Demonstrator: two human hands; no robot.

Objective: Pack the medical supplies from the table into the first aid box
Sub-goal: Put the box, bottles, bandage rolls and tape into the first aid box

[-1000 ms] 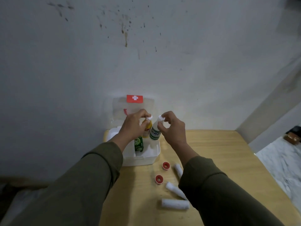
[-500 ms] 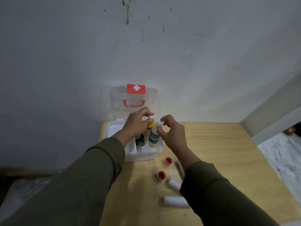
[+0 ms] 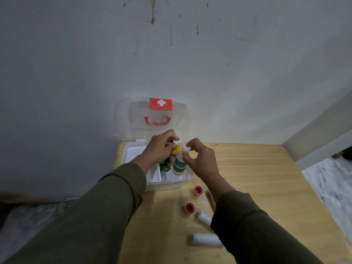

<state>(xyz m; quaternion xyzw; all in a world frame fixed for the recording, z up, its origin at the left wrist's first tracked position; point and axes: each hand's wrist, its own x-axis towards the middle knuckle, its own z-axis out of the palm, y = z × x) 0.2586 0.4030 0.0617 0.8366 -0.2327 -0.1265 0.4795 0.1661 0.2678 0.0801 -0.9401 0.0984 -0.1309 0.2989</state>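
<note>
While both hands work over the first aid box, the left hand pinches the white cap of the yellow bottle and the right hand pinches the cap of the white bottle. Both bottles stand upright, long axes vertical, inside the box's right compartment. On the table, nearer the person than the box, lie two red-capped rolls and gauze rolls, closest to the right hand.

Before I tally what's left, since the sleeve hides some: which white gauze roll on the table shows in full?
The nearest gauze roll, lying crosswise at the table's front. The other two are partly hidden by the right sleeve.
</note>
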